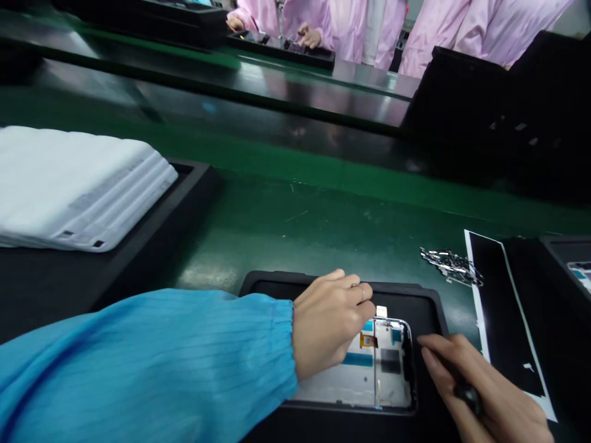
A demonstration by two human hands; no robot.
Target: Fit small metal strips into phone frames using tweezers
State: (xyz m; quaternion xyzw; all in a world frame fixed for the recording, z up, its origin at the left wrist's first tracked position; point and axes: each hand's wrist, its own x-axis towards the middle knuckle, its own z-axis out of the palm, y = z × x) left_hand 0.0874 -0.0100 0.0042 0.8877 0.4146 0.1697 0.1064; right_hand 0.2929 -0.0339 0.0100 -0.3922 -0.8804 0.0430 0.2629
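Note:
A phone frame (pixel 392 384) lies in a black foam tray (pixel 429 301), its silvery inside facing up with blue film patches and an orange flex cable (pixel 367 340). My left hand (pixel 332 320), in a blue sleeve, lies over the frame's upper left part. Its fingers curl at the upper edge, and the thumb and fingertips are mostly hidden. A small white tab (pixel 381 311) sticks out beside them. Right of the frame, my right hand (pixel 480 387) is closed around a slim black-handled tool (pixel 468 397). The tool's tip does not show clearly.
White trays (pixel 83 184) are stacked on a black box at the left. Small metallic strips (pixel 450 266) lie heaped beside a black, white-edged sheet (pixel 503 307). A dark box (pixel 572 252) stands far right. People in pink coats (pixel 360 31) work across the green bench (pixel 258 215).

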